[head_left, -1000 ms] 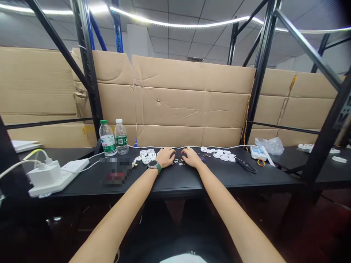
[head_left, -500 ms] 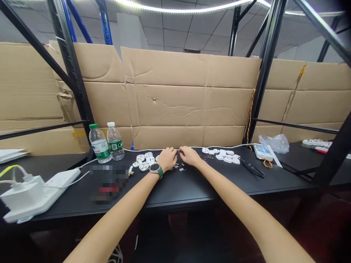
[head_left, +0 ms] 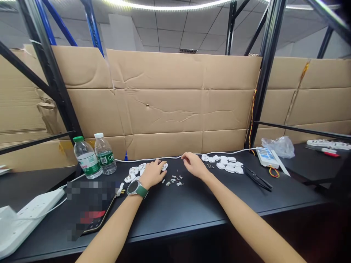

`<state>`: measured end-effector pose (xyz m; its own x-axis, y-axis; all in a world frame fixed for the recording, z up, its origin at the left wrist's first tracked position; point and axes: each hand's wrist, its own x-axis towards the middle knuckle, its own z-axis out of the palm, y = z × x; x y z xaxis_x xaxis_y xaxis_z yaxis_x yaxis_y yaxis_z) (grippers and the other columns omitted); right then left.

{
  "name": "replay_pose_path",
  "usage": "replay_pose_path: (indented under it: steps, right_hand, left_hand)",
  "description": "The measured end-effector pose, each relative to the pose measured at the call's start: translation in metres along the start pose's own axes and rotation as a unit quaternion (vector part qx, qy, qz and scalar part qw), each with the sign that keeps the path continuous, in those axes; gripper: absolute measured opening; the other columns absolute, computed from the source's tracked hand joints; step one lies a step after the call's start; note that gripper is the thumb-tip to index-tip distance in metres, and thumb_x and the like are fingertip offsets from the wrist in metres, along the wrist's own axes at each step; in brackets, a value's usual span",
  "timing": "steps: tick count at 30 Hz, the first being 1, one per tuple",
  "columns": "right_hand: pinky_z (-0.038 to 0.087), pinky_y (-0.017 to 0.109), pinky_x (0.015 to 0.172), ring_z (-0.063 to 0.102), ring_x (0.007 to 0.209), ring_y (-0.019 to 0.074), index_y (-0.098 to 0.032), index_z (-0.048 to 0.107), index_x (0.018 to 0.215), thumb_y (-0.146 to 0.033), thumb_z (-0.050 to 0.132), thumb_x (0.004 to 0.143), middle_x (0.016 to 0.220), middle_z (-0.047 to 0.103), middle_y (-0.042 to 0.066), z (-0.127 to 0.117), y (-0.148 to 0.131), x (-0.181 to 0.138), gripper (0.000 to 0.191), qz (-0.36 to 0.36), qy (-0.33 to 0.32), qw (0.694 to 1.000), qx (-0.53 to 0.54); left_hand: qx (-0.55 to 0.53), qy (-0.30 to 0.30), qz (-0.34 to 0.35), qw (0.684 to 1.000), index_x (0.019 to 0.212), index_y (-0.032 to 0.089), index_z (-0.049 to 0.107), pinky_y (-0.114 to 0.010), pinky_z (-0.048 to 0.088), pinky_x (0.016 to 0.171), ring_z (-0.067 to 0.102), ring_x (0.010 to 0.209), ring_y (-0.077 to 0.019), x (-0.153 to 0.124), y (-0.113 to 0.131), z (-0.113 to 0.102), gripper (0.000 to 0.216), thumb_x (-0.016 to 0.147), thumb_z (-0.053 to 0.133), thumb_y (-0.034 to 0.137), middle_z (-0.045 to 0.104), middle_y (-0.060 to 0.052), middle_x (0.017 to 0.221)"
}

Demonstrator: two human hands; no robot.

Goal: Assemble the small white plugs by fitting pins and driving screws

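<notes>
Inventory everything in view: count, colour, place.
White pieces: two groups, white, left and right
Small bits: many, mostly pale, centre
Bottles: two, clear, rear left
Pixelated device: one, dark, left
Power strips: apparently two, white, far left and right
Long tool: one, black, right
Box: one, white and blue, rear right
Plastic bag: one, clear, rear right
Slim tool: one, part red, far right
Cables: several, mostly white, rear
Cardboard: several, brown, behind
Frame bars: several, black and blue, background
Light strip: one, white, overhead
Main tabletop: one, black, below
Watch: one, green strap, left wrist
Left hand: one, at left pieces
Right hand: one, rear centre
</notes>
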<state>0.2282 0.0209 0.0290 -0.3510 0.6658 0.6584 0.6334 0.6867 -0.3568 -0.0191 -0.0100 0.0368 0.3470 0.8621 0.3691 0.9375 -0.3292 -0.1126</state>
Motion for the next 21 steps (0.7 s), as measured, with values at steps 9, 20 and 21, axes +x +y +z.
replay_pose_path:
  steps: [9, 20, 21]
  right_hand:
    - [0.041, 0.029, 0.077, 0.059, 0.087, 0.0190, -0.021, 0.060, 0.103, -0.006, 0.045, 0.086, 0.097, 0.061, 0.006, -0.017, 0.008, -0.015, 0.028, 0.145, -0.020, 0.988, -0.039]
    - [0.042, 0.032, 0.073, 0.065, 0.095, 0.0269, -0.020, 0.063, 0.102, -0.033, 0.060, 0.091, 0.108, 0.065, 0.013, -0.070, 0.020, -0.027, 0.017, 0.297, -0.221, 0.909, -0.193]
    - [0.043, 0.032, 0.072, 0.066, 0.094, 0.0275, -0.020, 0.063, 0.102, -0.034, 0.063, 0.090, 0.107, 0.067, 0.013, -0.070, 0.018, -0.026, 0.019, 0.303, -0.243, 0.899, -0.200]
  left_hand:
    - [-0.042, -0.014, 0.003, 0.999, 0.107, 0.026, 0.063, -0.041, 0.036, 0.092, 0.064, 0.104, -0.0261, 0.009, 0.000, 0.001, 0.016, 0.091, 0.058, 0.026, 0.069, -0.006, 0.109]
    - [-0.071, 0.004, -0.010, 0.997, 0.098, 0.023, 0.059, -0.039, 0.033, 0.088, 0.063, 0.095, -0.0261, 0.001, 0.001, 0.003, 0.017, 0.084, 0.057, 0.014, 0.069, -0.004, 0.097]
    - [-0.070, 0.007, -0.007, 0.998, 0.099, 0.023, 0.058, -0.038, 0.033, 0.086, 0.064, 0.094, -0.0262, -0.001, 0.002, 0.002, 0.018, 0.084, 0.056, 0.013, 0.069, -0.004, 0.097]
